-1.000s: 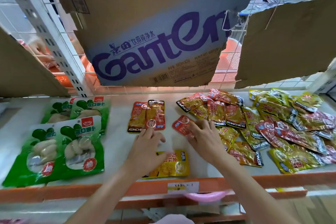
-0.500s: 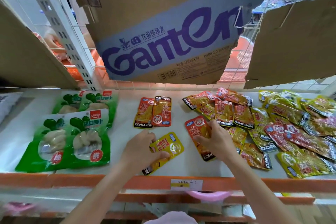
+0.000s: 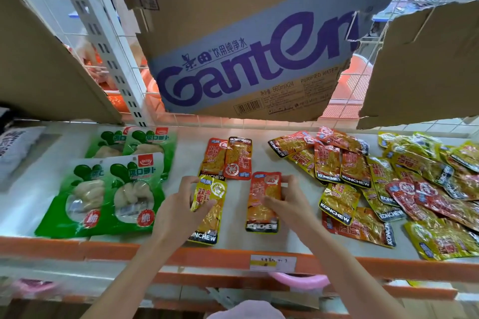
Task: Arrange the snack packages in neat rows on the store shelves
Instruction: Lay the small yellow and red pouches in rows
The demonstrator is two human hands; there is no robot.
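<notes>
My left hand (image 3: 176,211) grips a yellow snack pack (image 3: 208,211) by its upper left, lengthwise on the white shelf (image 3: 298,230). My right hand (image 3: 287,199) holds a red snack pack (image 3: 263,202) beside it, fingers across its upper right. Both packs lie side by side near the shelf's front. Just behind them sit two red packs (image 3: 228,159), side by side. A loose pile of red and yellow packs (image 3: 383,184) covers the shelf's right half.
Several green radish packs (image 3: 116,184) lie in rows at the left. A torn Ganten cardboard sheet (image 3: 248,59) hangs over the shelf's back, with more cardboard on both sides. An orange rail with a price tag (image 3: 272,263) edges the shelf front.
My left hand turned the yellow pack upright and slid it toward the two red packs. My right hand pulled the red pack out of the pile and straightened it beside the yellow one.
</notes>
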